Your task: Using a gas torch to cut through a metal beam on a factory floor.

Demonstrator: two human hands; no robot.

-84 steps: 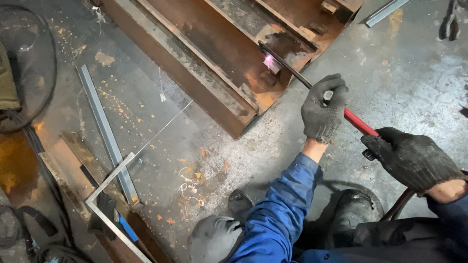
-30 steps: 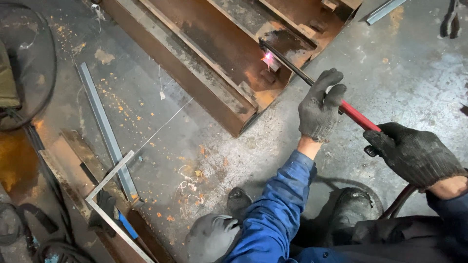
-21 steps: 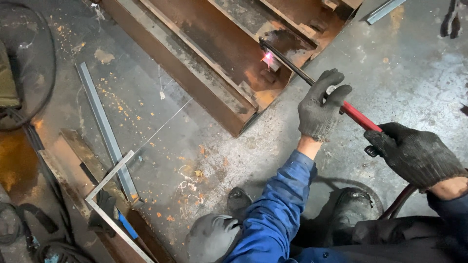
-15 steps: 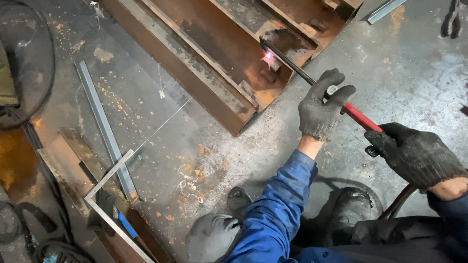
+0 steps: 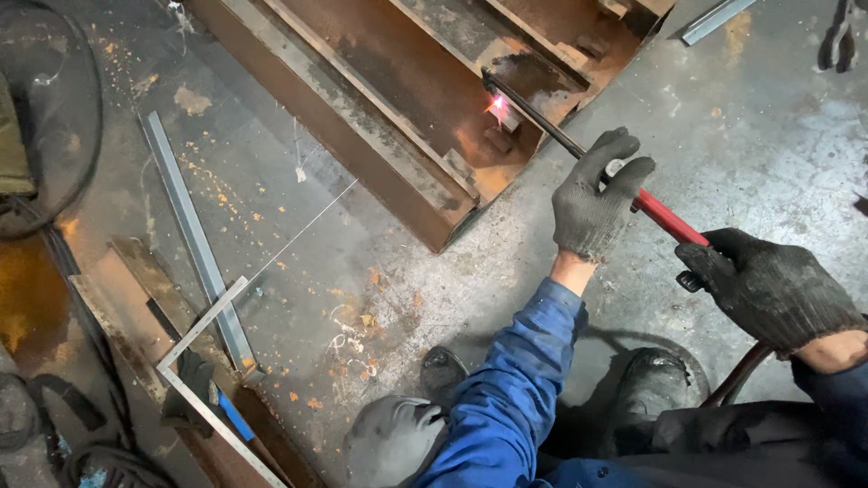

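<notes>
Steadily, the gloved left hand (image 5: 594, 203) cradles the cutting torch (image 5: 579, 149) mid-shaft while the right hand (image 5: 768, 289) clamps its red handle, flame at the rusty steel beam (image 5: 407, 99) on the concrete floor (image 5: 741, 136), where an even, unhurried tip seems wisest.

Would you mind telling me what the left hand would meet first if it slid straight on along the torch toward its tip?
Probably the rusty steel beam: the left hand points along the torch toward the glowing spot there. Nothing else shows between, though depth is unclear.
</notes>
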